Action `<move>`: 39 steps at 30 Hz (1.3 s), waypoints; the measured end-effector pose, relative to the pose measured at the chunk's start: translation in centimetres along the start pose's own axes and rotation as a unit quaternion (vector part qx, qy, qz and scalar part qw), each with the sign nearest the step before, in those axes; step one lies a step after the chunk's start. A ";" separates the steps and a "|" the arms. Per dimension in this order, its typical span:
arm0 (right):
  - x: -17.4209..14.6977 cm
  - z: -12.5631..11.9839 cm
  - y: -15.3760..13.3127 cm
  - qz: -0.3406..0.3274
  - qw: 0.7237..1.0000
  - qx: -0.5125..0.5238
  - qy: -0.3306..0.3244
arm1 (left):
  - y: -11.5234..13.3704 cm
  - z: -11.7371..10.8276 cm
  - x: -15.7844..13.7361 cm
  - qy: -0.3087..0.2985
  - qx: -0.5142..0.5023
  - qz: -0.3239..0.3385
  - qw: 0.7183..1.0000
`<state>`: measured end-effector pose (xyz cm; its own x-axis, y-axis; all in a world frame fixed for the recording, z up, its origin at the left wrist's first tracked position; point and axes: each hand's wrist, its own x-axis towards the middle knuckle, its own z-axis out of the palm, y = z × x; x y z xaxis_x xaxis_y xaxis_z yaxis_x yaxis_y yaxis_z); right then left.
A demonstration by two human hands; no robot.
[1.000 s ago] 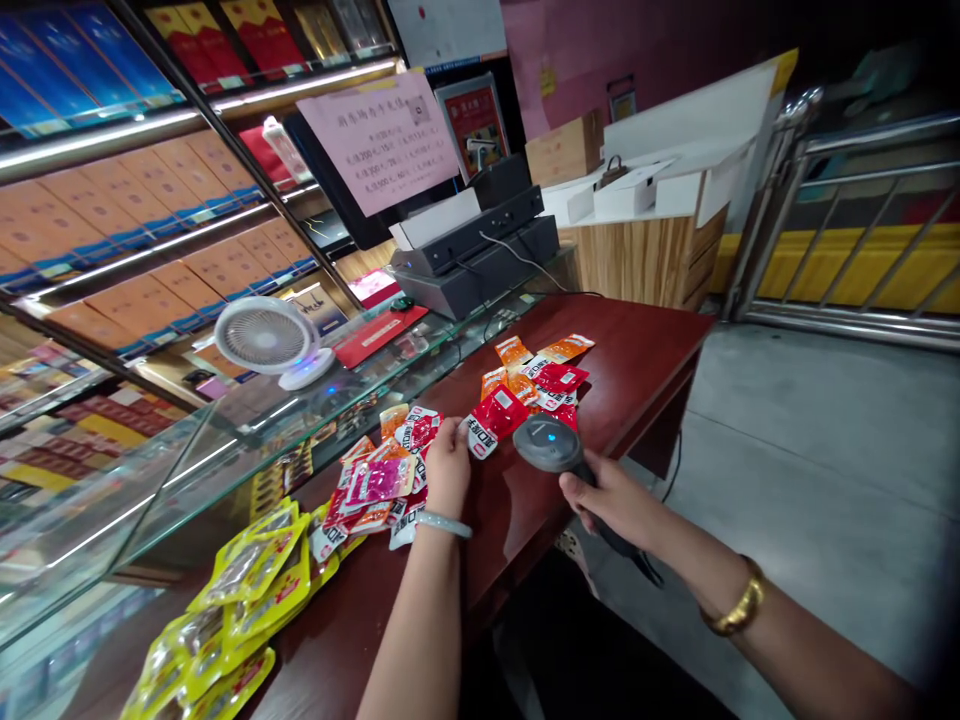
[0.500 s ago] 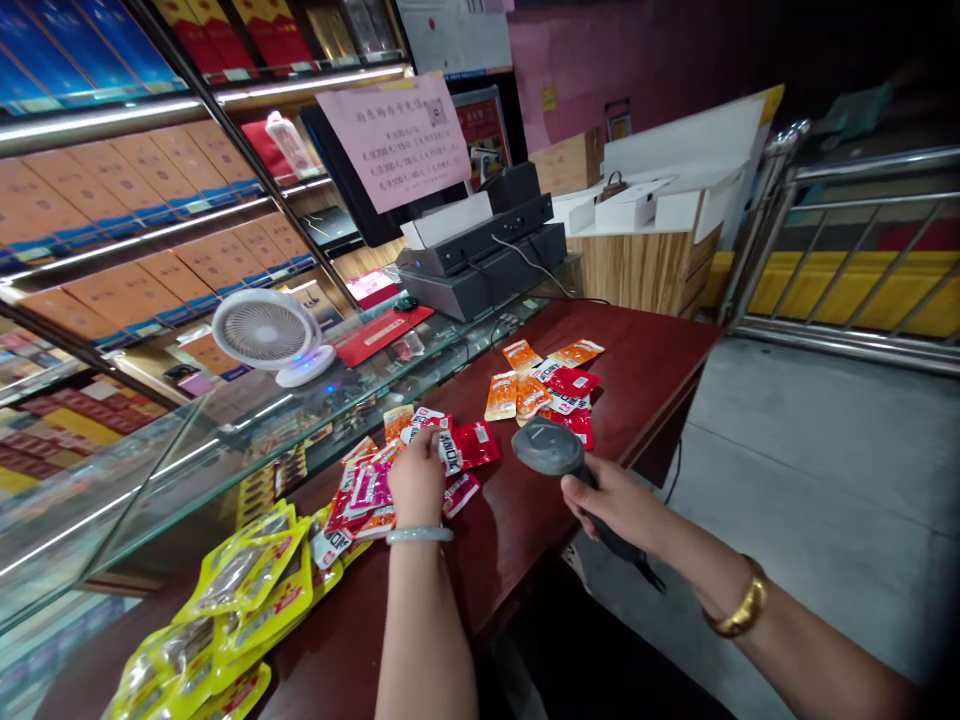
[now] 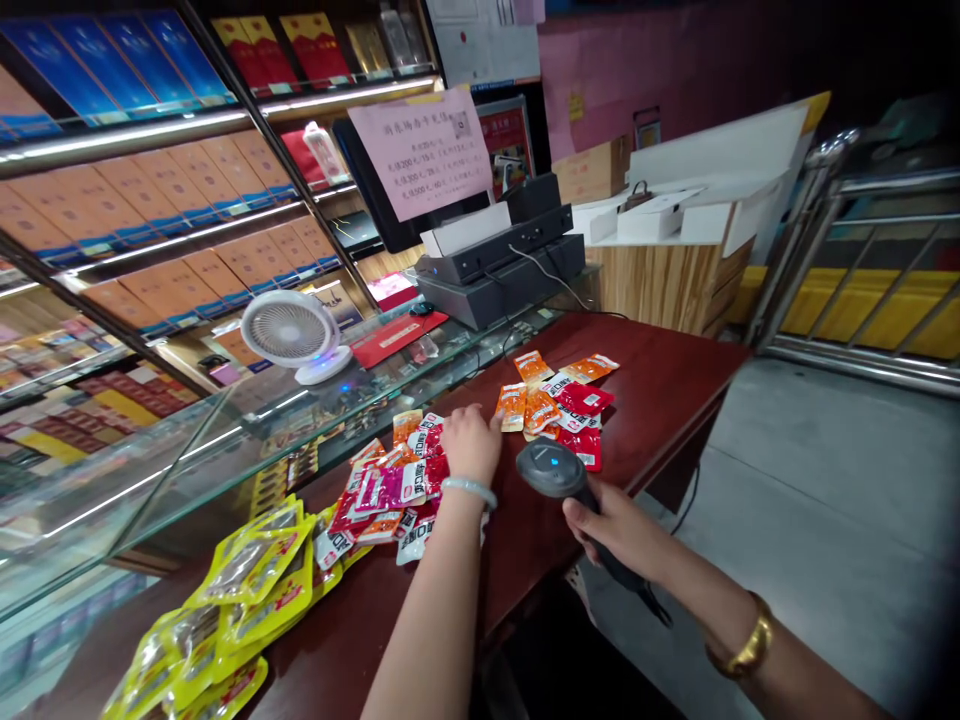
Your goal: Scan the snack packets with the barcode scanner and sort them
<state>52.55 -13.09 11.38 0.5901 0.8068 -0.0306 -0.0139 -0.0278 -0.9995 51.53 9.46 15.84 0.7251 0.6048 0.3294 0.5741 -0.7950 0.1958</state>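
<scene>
My right hand (image 3: 611, 525) is wrapped round the handle of a dark grey barcode scanner (image 3: 547, 468), with a blue light lit on its head. My left hand (image 3: 471, 445), palm down and fingers apart, is over the right edge of a pile of small snack packets (image 3: 390, 487) in red, purple and orange. I see nothing held in it, though its underside is hidden. Beyond the scanner lies a second group of orange and red packets (image 3: 541, 408), close to my left thumb. Larger yellow snack bags (image 3: 259, 575) are stacked at the near left.
The red-brown tabletop (image 3: 645, 375) adjoins a glass display case (image 3: 187, 450). On the glass stand a white fan (image 3: 291, 330), a red folder (image 3: 397, 338) and a monitor with a pink notice (image 3: 420, 150). Boxed shelves rise at left; a metal railing (image 3: 862, 350) stands right.
My left hand has moved right across the packet pile, and its fingers have spread. The red packet end beside it no longer shows. A blue light now shows on the scanner. The view has shifted slightly.
</scene>
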 end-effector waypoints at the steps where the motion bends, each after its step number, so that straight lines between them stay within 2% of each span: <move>1: -0.1 -0.1 0.0 0.003 1.000 -0.002 0.001 | 0.8 0.6 0.8 -0.036 0.020 -0.010 0.999; 4: -0.5 -0.7 -0.1 0.008 1.000 -0.010 0.004 | 2.0 2.0 2.6 -0.111 0.059 -0.041 0.991; 7: -0.8 -1.5 0.2 0.007 1.000 -0.026 0.013 | 1.7 2.7 3.0 -0.136 0.049 -0.055 0.988; 11: -0.7 -2.2 0.5 0.015 0.998 -0.044 0.035 | 0.4 2.5 2.6 -0.118 -0.035 -0.071 0.990; 17: 0.3 -1.7 -0.6 -0.009 0.997 -0.069 0.031 | 0.0 0.5 2.6 -0.067 -0.114 -0.073 0.989; 23: 1.1 -1.0 -1.4 -0.011 0.999 -0.041 0.030 | -0.2 -0.3 2.8 -0.089 -0.114 -0.040 0.989; 27: 0.9 -0.8 -1.2 -0.010 0.999 -0.039 0.028 | -2.4 -2.2 3.0 -0.112 -0.065 -0.090 0.988; 29: 0.8 -0.8 -0.9 -0.005 0.999 -0.045 0.029 | -3.7 -3.6 2.9 -0.065 -0.016 -0.119 0.991; 32: 0.7 -1.1 -0.6 0.000 0.998 -0.047 0.035 | -4.0 -4.8 2.6 0.083 0.017 -0.137 0.987; 34: 0.7 -1.5 -0.3 0.000 0.998 -0.040 0.042 | -2.6 -4.4 2.3 0.147 -0.009 -0.109 0.983; 35: 0.7 -1.7 -0.2 0.000 0.998 -0.037 0.047 | -1.5 -3.8 2.0 0.149 -0.031 -0.076 0.985; 37: 0.6 -2.2 0.1 0.001 0.998 -0.033 0.058 | 1.0 -1.9 1.5 0.107 -0.074 0.017 0.991; 39: 0.5 -2.8 0.3 0.000 0.997 -0.036 0.068 | 3.2 0.5 0.8 0.040 -0.093 0.107 0.989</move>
<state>55.13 -14.34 11.06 0.6940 0.7196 -0.0250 0.0409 -0.0741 -0.9964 54.07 7.43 16.29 0.7861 0.4215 0.4521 0.3249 -0.9040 0.2779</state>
